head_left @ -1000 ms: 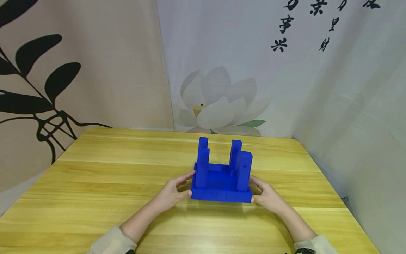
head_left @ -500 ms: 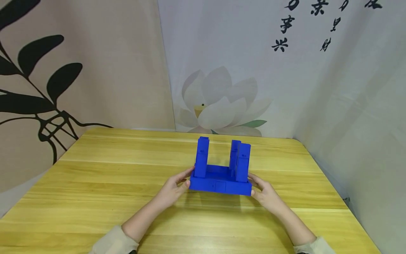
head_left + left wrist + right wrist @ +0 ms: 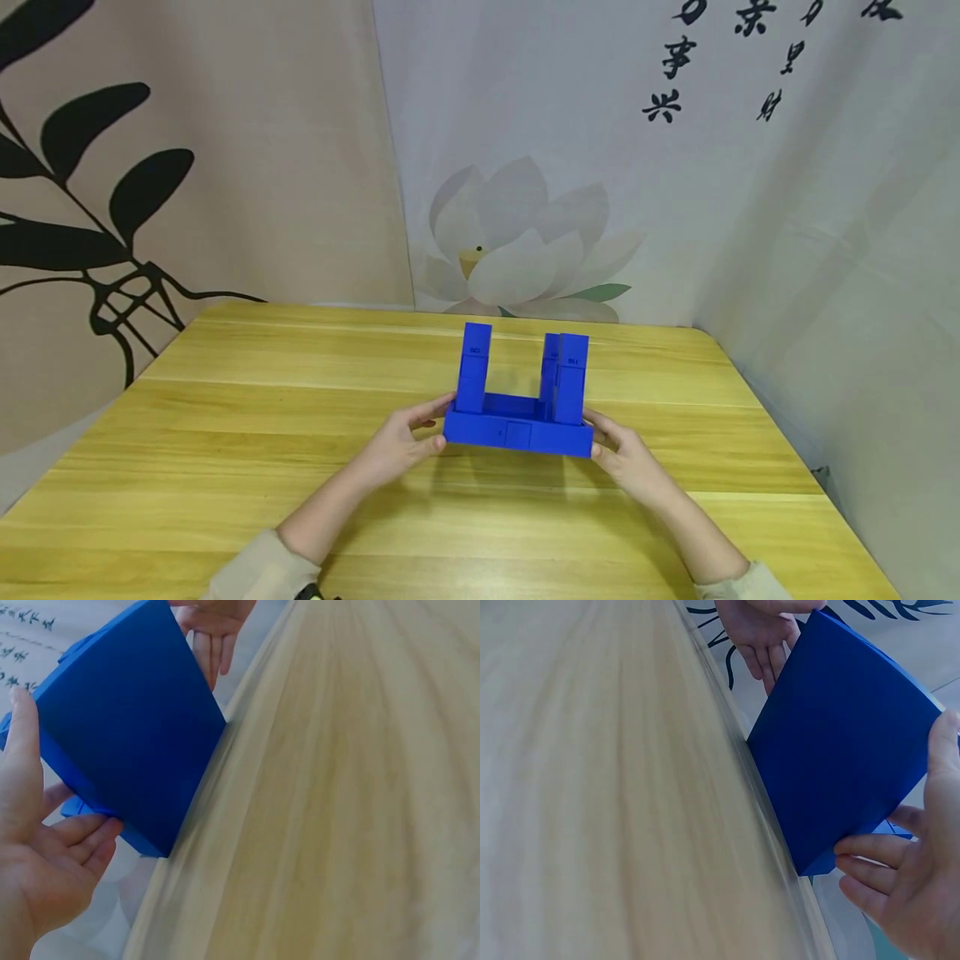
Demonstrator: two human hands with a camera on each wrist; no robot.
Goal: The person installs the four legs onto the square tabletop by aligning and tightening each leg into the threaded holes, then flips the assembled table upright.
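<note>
A blue tray-like base carries several upright blue posts, such as the left post and the right post. Small dark marks show near the post tops. My left hand holds its left end, thumb at the near corner and fingers along the side. At the opposite end my right hand grips the same way. The base is tilted, near side raised; its flat underside faces the left wrist camera, and the same underside shows in the right wrist view. Whether its far edge touches the table cannot be told.
A wooden table with light grain lies beneath. Behind it hangs a pale cloth backdrop with a printed lotus, leaves and dark characters. Another pale cloth runs along the right side.
The base has risen and tipped away, its near edge higher and less of its inside showing. It has shifted slightly left. Both hands have kept hold of it throughout.
</note>
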